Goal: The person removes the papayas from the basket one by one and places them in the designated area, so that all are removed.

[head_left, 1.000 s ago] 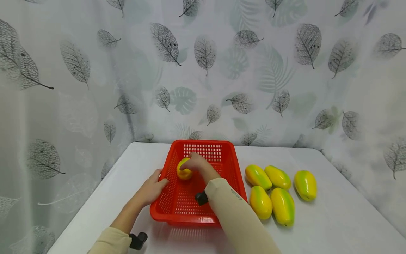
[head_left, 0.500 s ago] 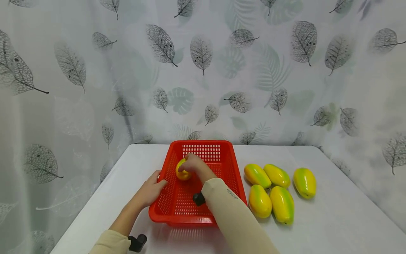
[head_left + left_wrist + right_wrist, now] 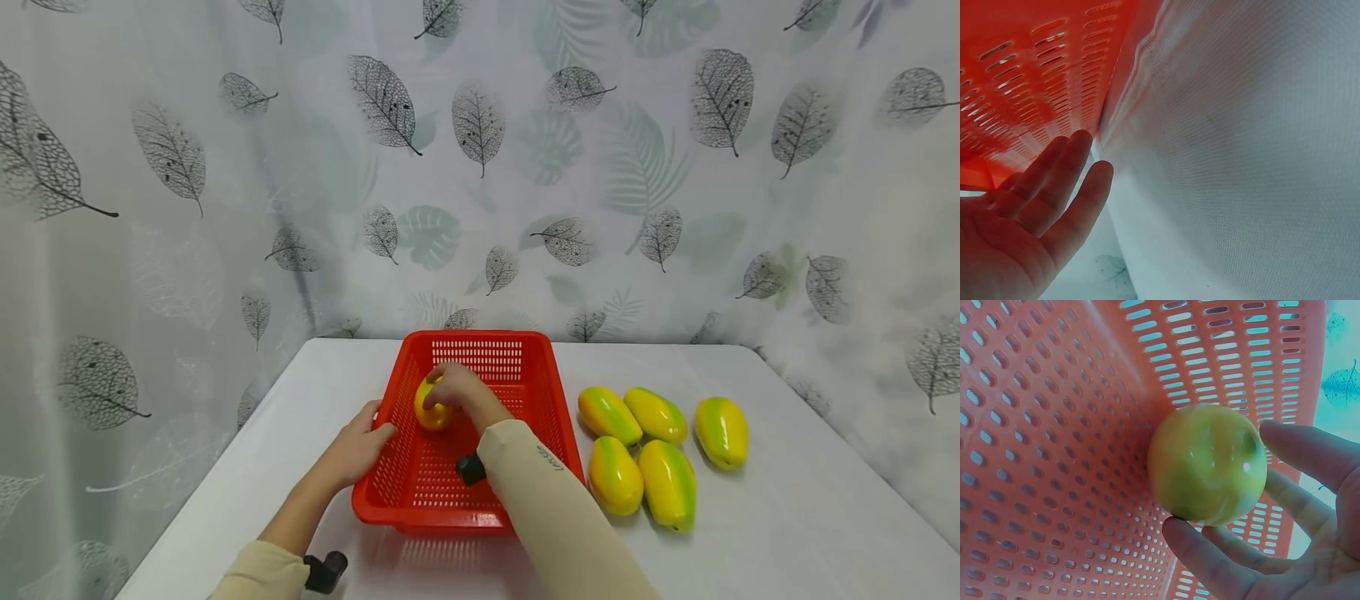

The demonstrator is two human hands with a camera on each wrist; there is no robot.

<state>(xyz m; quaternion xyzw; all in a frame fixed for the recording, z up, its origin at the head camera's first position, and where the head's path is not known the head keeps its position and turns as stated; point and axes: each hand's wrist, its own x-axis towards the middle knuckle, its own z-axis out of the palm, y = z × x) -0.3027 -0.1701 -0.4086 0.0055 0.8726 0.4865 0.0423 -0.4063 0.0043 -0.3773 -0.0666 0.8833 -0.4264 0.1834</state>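
Note:
A red plastic basket [image 3: 450, 522] with slotted walls stands on the white table. My left hand [image 3: 354, 450] holds its left side, thumb over the rim and fingers along the outer wall; in the left wrist view those fingers [image 3: 1063, 181] stretch beside the slots. Inside the basket, near the left wall, is a yellow-green mango [image 3: 432, 408]. My right hand [image 3: 467, 393] reaches in over it. From the right wrist, thumb and fingertips show around the mango [image 3: 1207, 465], right at its surface.
Several more yellow-green mangoes [image 3: 667, 485] lie on the table [image 3: 780, 533] just right of the basket, one of them [image 3: 722, 433] set apart farther right. A leaf-patterned curtain [image 3: 487, 208] hangs behind and at both sides.
The right hand's fingers have spread a little over the mango, which sits slightly lower in the view. The left hand stays at the basket's side. The view has shifted slightly.

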